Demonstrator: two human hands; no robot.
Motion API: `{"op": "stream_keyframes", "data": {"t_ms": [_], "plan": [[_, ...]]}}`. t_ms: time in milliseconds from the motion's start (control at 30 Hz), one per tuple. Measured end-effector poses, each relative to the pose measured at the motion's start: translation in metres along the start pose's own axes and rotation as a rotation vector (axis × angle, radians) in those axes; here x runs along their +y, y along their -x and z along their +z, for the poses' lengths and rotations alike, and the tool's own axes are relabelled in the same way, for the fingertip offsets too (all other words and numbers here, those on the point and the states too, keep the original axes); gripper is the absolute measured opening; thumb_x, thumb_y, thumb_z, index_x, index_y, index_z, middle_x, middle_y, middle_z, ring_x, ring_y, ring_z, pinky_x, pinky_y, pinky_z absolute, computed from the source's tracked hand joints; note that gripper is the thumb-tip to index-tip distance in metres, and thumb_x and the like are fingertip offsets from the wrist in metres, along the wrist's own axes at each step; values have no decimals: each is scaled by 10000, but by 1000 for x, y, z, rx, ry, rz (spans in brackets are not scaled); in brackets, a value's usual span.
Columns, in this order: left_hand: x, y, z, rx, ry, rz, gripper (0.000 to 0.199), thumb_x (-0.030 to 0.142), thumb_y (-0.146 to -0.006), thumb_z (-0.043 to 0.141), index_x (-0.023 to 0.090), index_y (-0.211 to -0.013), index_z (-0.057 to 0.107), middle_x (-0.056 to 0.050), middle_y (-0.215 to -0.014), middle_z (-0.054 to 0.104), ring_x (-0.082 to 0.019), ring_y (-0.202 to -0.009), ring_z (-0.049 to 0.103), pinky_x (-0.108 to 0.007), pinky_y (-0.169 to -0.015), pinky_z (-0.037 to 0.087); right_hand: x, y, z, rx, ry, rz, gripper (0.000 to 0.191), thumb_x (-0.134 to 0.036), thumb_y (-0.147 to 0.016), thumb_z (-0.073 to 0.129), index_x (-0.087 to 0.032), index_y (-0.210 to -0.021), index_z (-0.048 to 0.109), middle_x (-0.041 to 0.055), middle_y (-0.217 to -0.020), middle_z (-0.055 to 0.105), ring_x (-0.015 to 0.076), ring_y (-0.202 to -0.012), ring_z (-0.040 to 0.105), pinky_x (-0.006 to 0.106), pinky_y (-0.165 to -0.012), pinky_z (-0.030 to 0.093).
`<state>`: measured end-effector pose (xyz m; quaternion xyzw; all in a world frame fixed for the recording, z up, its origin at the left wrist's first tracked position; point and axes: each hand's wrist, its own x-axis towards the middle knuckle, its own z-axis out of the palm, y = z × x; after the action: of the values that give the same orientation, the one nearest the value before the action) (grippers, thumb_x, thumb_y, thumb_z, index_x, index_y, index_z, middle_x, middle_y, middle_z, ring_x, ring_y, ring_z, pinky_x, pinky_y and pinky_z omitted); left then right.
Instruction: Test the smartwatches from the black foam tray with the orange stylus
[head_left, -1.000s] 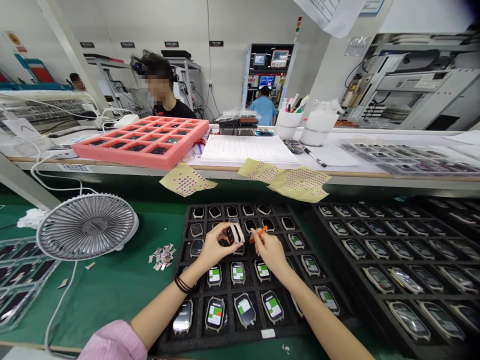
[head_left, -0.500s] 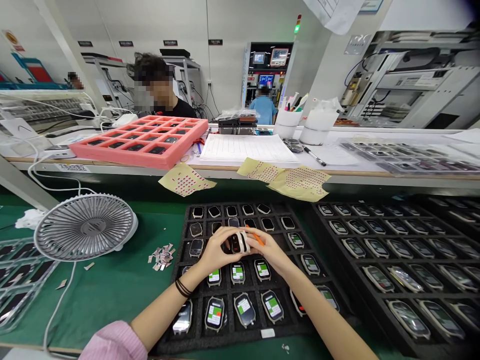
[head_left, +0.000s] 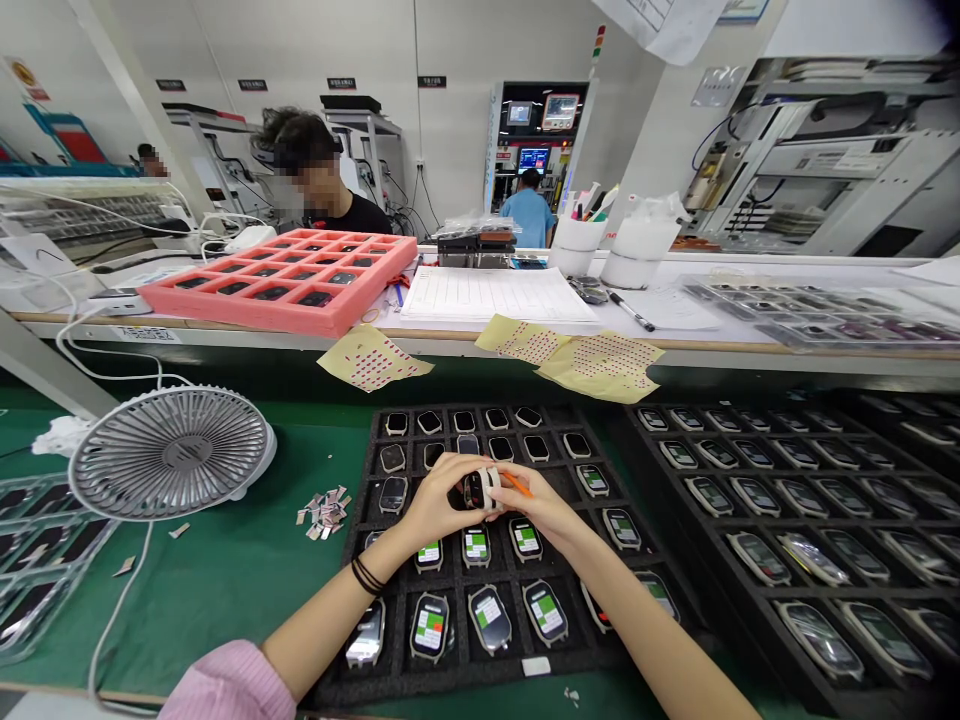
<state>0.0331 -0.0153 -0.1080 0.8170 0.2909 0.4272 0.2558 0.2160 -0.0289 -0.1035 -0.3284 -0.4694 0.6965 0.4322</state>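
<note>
Above a black foam tray [head_left: 442,690], my left hand [head_left: 437,500] is closed around a smartwatch body [head_left: 474,489] with a dark face and pale rim. My right hand [head_left: 541,508] grips a slim orange stick-like tool [head_left: 517,485], its tip hidden by the fingers. Those same fingertips meet the watch's right side, where a second pale edge shows; I cannot tell whether that is a separate part. Smartwatches lie in the tray's compartments around my hands. Nearer me, one watch [head_left: 545,611] has a lit green-and-white screen, while watches farther back, such as this one [head_left: 577,445], are dark.
Another foam tray of watches [head_left: 754,495] lies to the right. On the left are a grey fan [head_left: 176,452], small scraps [head_left: 324,514] and a clear tray [head_left: 45,560]. A shelf across the back holds a pink foam tray [head_left: 330,318] and papers [head_left: 495,295]. Beyond sits a person [head_left: 352,212].
The watch has turned slightly between my hands, and my right fingers and the orange tool have shifted a little. The green signal lamp in the background has gone dark.
</note>
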Motion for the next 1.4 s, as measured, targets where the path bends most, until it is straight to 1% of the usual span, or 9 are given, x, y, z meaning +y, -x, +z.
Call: {"op": "stream_keyframes", "data": {"t_ms": [233, 400, 533, 733, 1033, 1167, 1233, 1300, 1400], "plan": [[-1, 1, 1, -6, 12, 10, 494, 185, -701, 733, 219, -1168, 576, -102, -1168, 638, -251, -1078, 564, -423, -915, 448, 3, -1, 0, 37, 7, 7, 351, -299, -659, 787, -178, -973, 688, 19, -760, 688, 153, -658, 644, 274, -587, 555], [0, 2, 2, -19, 19, -7, 493, 216, -687, 756, 214, -1152, 591, -110, -1142, 646, -263, -1066, 567, -443, -910, 459, 6, -2, -1, 110, 18, 56, 406, -287, -588, 825, -180, -957, 694, 47, -876, 703, 196, -820, 653, 279, -640, 547], [2, 1, 2, -14, 21, 10, 489, 186, -698, 736, 215, -1163, 588, -107, -1145, 646, -258, -1065, 570, -437, -908, 463, 7, -1, -1, 100, 58, 31, 385, -292, -609, 809, -192, -962, 691, 44, -916, 699, 196, -844, 646, 303, -698, 542], [3, 1, 2, -16, 23, 23, 508, 194, -701, 734, 224, -1184, 576, -108, -1168, 641, -264, -1076, 577, -446, -913, 458, 4, -1, 3, 141, 151, -30, 382, -318, -578, 818, -185, -914, 694, 25, -814, 698, 191, -796, 648, 306, -720, 521], [2, 1, 2, -19, 25, 17, 518, 171, -689, 725, 226, -1182, 576, -106, -1185, 638, -265, -1090, 574, -451, -922, 454, 3, 0, 4, 114, 200, -44, 372, -340, -615, 795, -185, -939, 697, 30, -808, 698, 197, -804, 647, 323, -759, 506], [4, 0, 2, -4, 19, 17, 494, 161, -692, 709, 216, -1166, 583, -110, -1171, 647, -263, -1066, 594, -445, -907, 465, 4, -1, 5, 115, 197, -52, 365, -371, -621, 793, -196, -929, 703, 35, -825, 702, 208, -852, 651, 332, -779, 519], [5, 0, 1, 22, 13, 16, 460, 169, -691, 710, 208, -1134, 594, -110, -1141, 660, -259, -1037, 612, -442, -903, 471, 5, -2, 7, 111, 167, -44, 367, -393, -636, 783, -203, -940, 704, 39, -854, 704, 205, -833, 653, 329, -735, 542], [6, -1, 0, 61, 7, -4, 443, 171, -682, 715, 202, -1109, 602, -107, -1123, 666, -258, -1030, 616, -436, -908, 477, 4, -2, 8, 121, 121, -43, 378, -440, -679, 744, -203, -971, 703, 51, -885, 702, 193, -755, 653, 321, -642, 560], [6, -1, -3, 125, 8, -100, 455, 164, -668, 718, 188, -1107, 602, -105, -1106, 663, -255, -1023, 619, -411, -890, 499, 1, -1, 6, 211, 68, -144, 431, -528, -797, 600, -188, -1048, 687, 73, -859, 710, 174, -664, 649, 303, -572, 546]]}}
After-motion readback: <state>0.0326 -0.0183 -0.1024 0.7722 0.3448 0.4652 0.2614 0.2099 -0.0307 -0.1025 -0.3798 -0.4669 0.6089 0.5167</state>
